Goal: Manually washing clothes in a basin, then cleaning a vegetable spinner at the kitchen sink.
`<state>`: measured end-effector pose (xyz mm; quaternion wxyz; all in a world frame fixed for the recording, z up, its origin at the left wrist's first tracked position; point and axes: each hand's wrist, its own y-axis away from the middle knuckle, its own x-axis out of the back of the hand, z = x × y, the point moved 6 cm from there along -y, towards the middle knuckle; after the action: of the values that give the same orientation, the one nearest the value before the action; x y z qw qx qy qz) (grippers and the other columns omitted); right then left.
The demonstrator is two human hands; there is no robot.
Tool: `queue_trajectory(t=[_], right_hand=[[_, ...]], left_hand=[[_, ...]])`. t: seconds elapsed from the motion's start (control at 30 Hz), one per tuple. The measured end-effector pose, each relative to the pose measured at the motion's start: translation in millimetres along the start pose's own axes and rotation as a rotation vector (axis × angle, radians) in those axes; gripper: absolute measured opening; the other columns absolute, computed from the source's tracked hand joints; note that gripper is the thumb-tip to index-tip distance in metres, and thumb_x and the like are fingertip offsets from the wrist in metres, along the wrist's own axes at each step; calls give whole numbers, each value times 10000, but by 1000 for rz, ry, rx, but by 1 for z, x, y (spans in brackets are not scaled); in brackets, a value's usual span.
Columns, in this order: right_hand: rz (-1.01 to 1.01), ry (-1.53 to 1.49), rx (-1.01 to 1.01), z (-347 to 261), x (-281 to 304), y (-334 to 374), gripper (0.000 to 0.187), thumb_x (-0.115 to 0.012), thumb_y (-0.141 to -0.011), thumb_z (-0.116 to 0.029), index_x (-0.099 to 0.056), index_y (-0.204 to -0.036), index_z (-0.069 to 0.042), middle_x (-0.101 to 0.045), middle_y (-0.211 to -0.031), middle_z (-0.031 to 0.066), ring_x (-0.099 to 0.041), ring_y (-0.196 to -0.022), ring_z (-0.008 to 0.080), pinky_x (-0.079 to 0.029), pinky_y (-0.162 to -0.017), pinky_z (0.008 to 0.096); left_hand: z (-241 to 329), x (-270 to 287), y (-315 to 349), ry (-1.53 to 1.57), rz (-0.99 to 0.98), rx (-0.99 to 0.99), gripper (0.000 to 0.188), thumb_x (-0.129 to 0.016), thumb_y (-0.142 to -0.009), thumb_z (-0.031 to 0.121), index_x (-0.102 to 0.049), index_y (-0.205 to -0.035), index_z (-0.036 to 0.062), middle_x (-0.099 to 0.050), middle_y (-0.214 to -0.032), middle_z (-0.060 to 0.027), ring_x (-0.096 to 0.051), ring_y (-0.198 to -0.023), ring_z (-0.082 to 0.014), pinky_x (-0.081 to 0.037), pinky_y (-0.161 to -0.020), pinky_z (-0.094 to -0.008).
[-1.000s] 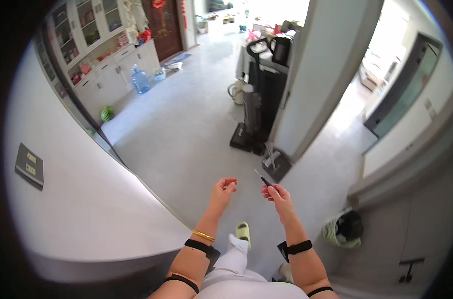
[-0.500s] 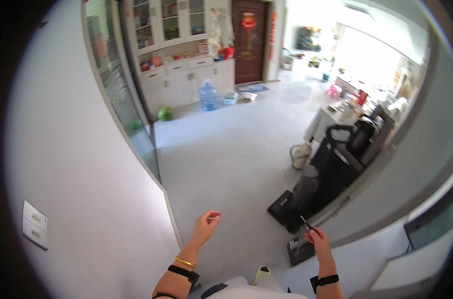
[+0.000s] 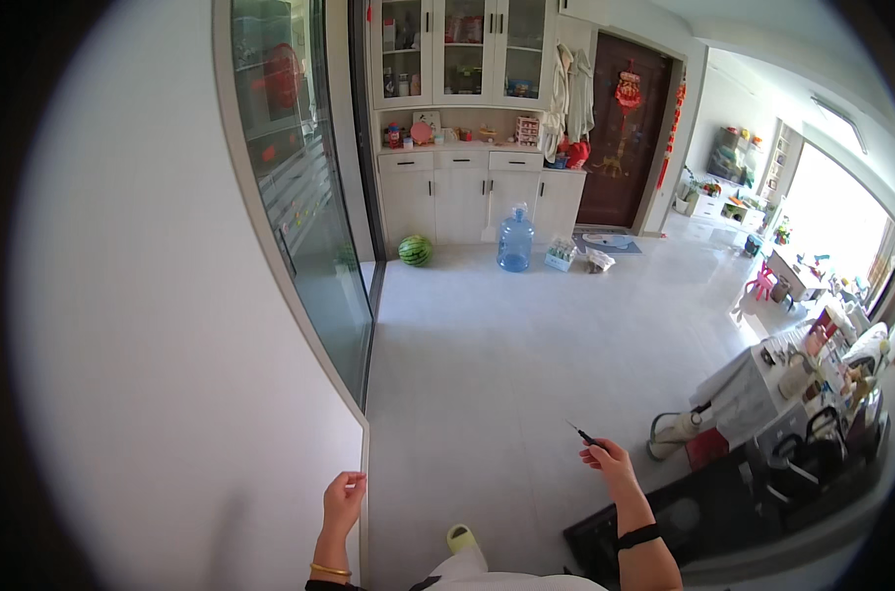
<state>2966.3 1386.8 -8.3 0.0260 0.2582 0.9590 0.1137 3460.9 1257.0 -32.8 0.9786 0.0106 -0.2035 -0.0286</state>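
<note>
My right hand (image 3: 611, 465) is closed around the black handle of a slim screwdriver (image 3: 590, 439), whose thin metal shaft points up and to the left over the floor. My left hand (image 3: 342, 500) hangs low by the corner of the white wall (image 3: 171, 345), fingers curled together, with nothing visible in them. At the bottom a foot in a pale green slipper (image 3: 461, 538) stands on the grey floor (image 3: 467, 414).
A glass sliding door (image 3: 314, 217) lines the left. Ahead are a watermelon (image 3: 415, 250), a blue water jug (image 3: 514, 242) and a white cabinet (image 3: 462, 202), with a brown door (image 3: 620, 138) beyond. On the right stand black equipment (image 3: 694, 512), a beige canister (image 3: 673, 436) and a cluttered table (image 3: 741, 399).
My view has swung right and moved forward, past the upright floor cleaner. My left hand has dropped nearer the wall corner. The screwdriver stays in my right hand.
</note>
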Motion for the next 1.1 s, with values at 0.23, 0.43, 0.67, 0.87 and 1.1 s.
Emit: queue_trajectory(t=[0.23,0.43,0.67,0.87,1.1], right_hand=[[16,1,-68,-30,-22,-172,226,-549,-903,-167,-636,-1048,-18,-674,-859,59,-606,-765,114,-457,-707,249],[-51,-3,-47,-64,-74,-364,236,-535,-915,-185,-619,-1061,-20,-670,-855,75,-609,-755,121,-472,-710,247],[-263,128,-108,-127,-195,-604,238,-532,-920,-187,-630,-1055,-17,-668,-868,81,-611,-783,123,-476,-727,248],[-615,138,37,-200,-364,-779,245,-545,-913,-176,-631,-1065,-5,-676,-880,77,-612,-788,128,-480,-753,264],[-757,145,57,-233,-515,-948,253,-553,-924,-195,-635,-1100,-33,-680,-908,68,-616,-813,124,-470,-771,255]], left_hand=[[109,-96,-209,143,-130,-166,195,-608,-896,179,-629,-1025,34,-677,-945,-66,-645,-803,-136,-496,-675,-262],[154,-152,-368,45,-228,-148,209,-592,-908,185,-619,-1048,32,-666,-990,-56,-635,-862,-143,-495,-752,-272],[164,-154,-527,-125,-89,-137,210,-597,-893,178,-623,-1051,43,-673,-993,-98,-662,-866,-202,-517,-734,-312],[137,-127,-677,-115,138,-25,203,-595,-888,171,-625,-1046,48,-671,-992,-92,-660,-854,-215,-513,-732,-317],[132,-129,-925,-216,208,-83,178,-589,-881,185,-634,-1017,80,-670,-954,-88,-663,-806,-209,-514,-706,-316]])
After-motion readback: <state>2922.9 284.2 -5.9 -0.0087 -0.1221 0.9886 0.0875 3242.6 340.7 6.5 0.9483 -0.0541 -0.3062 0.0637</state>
